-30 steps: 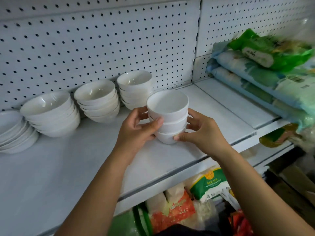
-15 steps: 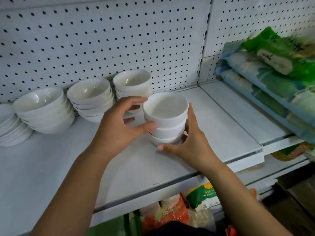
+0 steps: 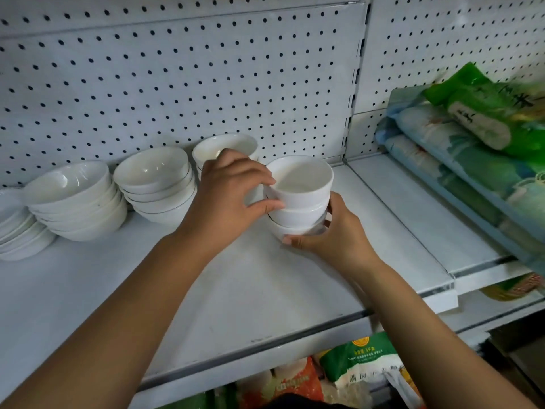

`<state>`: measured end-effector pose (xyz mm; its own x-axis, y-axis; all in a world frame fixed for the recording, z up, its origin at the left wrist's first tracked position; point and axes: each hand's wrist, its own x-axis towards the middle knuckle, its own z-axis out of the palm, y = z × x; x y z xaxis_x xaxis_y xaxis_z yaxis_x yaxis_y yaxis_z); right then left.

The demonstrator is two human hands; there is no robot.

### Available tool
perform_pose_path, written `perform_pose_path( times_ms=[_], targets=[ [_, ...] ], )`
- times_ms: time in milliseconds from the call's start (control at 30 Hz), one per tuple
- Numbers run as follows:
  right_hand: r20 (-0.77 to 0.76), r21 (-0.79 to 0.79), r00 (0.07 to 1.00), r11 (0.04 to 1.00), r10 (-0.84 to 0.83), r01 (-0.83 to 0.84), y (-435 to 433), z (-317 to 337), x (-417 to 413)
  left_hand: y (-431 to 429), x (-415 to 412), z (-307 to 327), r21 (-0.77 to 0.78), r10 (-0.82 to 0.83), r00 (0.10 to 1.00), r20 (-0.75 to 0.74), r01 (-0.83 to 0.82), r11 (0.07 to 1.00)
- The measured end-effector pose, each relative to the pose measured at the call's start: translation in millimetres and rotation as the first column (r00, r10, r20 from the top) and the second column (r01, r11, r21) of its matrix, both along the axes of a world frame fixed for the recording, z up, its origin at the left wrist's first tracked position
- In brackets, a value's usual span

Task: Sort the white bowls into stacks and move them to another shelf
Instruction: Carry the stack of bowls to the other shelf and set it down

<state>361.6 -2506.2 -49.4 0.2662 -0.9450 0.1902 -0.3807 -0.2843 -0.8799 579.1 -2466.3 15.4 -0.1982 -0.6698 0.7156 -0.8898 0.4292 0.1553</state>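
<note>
A small stack of three white bowls (image 3: 299, 199) stands on the white shelf (image 3: 265, 290), towards the back. My left hand (image 3: 230, 199) grips its left side, thumb and fingers curled round the top bowls. From the right, my right hand (image 3: 330, 234) cups the bottom bowl, its thumb under the front. Behind my left hand a second stack of small bowls (image 3: 224, 146) is partly hidden. Further left stand a stack of wider bowls (image 3: 156, 184) and a stack of still larger bowls (image 3: 73, 199).
A pile of shallow dishes (image 3: 17, 228) sits at the far left edge. Green and blue rice bags (image 3: 472, 149) lie on the neighbouring shelf to the right. Pegboard wall (image 3: 177, 84) backs the shelf. More packets (image 3: 354, 367) fill the shelf below.
Both hands have carried the three-bowl stack back and away from the shelf's front edge, close to the other small stack by the pegboard. The grip on it is the same.
</note>
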Motion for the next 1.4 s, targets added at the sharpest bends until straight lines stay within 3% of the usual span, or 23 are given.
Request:
perform_pose_path(
  times_ms=[233,500,1133,1400],
  targets=[
    [-0.045,0.017,0.999,1.0,0.005,-0.005,-40.2,4.0,0.3,-35.6,-3.7,19.1,0.031,0.044,0.979,0.2,-0.052,0.998],
    [-0.089,0.052,0.995,0.998,0.037,-0.033,-80.1,7.7,10.0,-60.8,-3.1,34.2,0.184,0.112,0.967,0.229,-0.156,0.97],
    [-0.077,0.032,0.997,0.999,0.018,-0.016,-104.6,4.9,30.5,-64.9,10.8,32.4,0.336,0.148,0.87,0.47,-0.331,0.882],
    [-0.17,0.032,0.985,0.999,0.032,-0.027,-96.9,8.0,24.9,-54.8,13.8,29.9,0.403,0.119,0.916,0.382,-0.281,0.871]
  ],
)
